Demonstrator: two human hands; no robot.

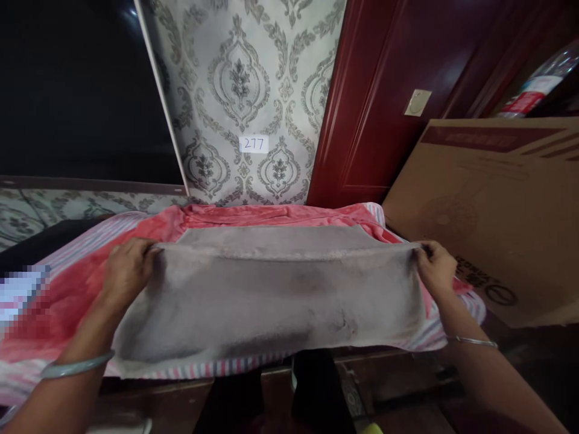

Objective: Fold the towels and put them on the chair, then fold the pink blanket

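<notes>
A grey towel [271, 295] hangs stretched between my two hands, its near part draped toward me. My left hand [126, 268] pinches the towel's left top corner with closed fingers. On the other side my right hand [435, 267] grips the right top corner, fingers also closed. Under the towel lies a pink blanket [280, 214] with a striped border [226, 367], spread over a table. A pale bangle is on my left wrist and a thin bracelet on my right.
A large cardboard box [488, 205] leans at the right. A dark red door [389, 90] and patterned wallpaper with a "277" label [253, 143] stand behind. A dark screen [76, 84] fills the upper left. A plastic bottle [538, 84] sits top right.
</notes>
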